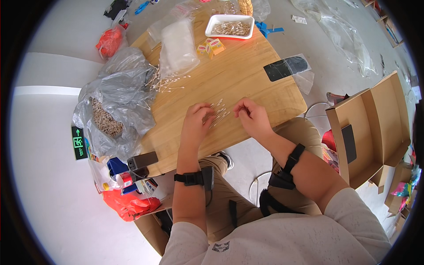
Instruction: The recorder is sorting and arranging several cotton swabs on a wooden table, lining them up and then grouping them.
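Note:
A loose fan of white-tipped cotton swabs lies on the wooden table between my two hands. My left hand is curled at their left side, its fingers and thumb closed around the ends of some of them. Just right of the swabs, my right hand hovers with thumb and fingertips pinched together; whatever it holds, if anything, is hidden. Farther left, more swabs are scattered beside a grey plastic bag. At the back stands a white tray full of swabs.
Clear plastic bags and small yellow boxes sit toward the back of the wooden table. A dark phone-like slab overhangs the right edge. A black device rests at the near-left edge. An open cardboard box stands right.

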The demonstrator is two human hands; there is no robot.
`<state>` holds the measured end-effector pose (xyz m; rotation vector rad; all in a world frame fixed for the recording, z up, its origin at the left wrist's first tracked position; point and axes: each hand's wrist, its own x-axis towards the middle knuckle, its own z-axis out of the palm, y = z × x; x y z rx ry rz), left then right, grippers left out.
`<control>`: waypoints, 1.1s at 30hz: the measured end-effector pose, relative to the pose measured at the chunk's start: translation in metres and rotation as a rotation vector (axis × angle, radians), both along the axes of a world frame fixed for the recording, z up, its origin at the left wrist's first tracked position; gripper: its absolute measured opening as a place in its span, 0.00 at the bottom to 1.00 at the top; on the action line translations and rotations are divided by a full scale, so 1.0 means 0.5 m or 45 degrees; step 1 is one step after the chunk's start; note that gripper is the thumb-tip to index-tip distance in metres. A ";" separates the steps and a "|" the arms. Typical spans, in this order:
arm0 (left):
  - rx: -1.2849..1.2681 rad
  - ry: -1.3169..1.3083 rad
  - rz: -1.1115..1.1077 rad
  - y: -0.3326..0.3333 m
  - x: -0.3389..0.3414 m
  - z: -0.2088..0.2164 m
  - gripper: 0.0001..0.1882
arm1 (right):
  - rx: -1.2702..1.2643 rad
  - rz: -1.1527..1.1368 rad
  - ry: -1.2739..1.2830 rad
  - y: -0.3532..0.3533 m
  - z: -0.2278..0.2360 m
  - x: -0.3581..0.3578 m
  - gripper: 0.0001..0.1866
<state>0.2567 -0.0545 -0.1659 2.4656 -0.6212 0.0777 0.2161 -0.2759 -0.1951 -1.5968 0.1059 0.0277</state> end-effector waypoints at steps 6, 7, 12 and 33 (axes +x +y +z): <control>0.007 0.014 0.006 -0.003 0.003 0.005 0.12 | -0.014 -0.010 -0.025 0.002 -0.011 0.004 0.07; 0.001 0.024 0.011 -0.003 0.004 0.005 0.12 | -0.013 -0.010 -0.035 0.003 -0.012 0.005 0.07; -0.048 0.065 0.056 0.001 0.007 0.005 0.14 | 0.062 -0.025 -0.034 0.009 -0.016 0.004 0.08; 0.420 -0.300 0.206 0.051 0.048 -0.062 0.24 | -0.064 -0.030 -0.054 0.002 -0.016 -0.001 0.08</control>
